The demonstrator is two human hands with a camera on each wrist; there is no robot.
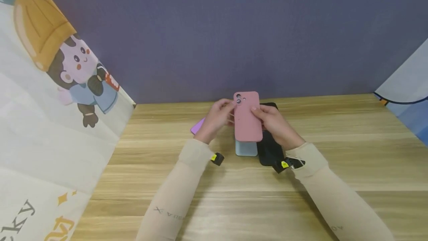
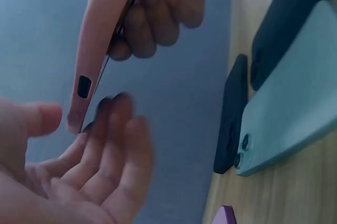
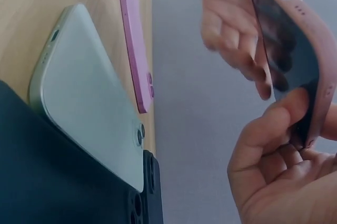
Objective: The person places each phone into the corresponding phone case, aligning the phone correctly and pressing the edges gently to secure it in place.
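Observation:
A smartphone in a pink case [image 1: 248,118] is held up above the table, its camera side facing the head camera. My right hand [image 1: 275,124] grips its right side, thumb on the back and fingers curled at the screen side, as the right wrist view shows. Around the opposite edge is my left hand [image 1: 219,116], thumb and fingers apart; its fingers [image 2: 108,155] are blurred and loosely bent. In the right wrist view the dark screen [image 3: 289,40] is visible. Beneath the pink phone lies a pale blue-green phone [image 1: 246,149], partly covered from the head view.
Beside the pale phone lies a black phone [image 1: 269,148]; another black phone [image 2: 231,121] shows behind it in the left wrist view. A purple phone [image 1: 197,126] lies left, partly hidden by my left hand. A dark panel [image 1: 234,36] rises behind the wooden table [image 1: 220,203].

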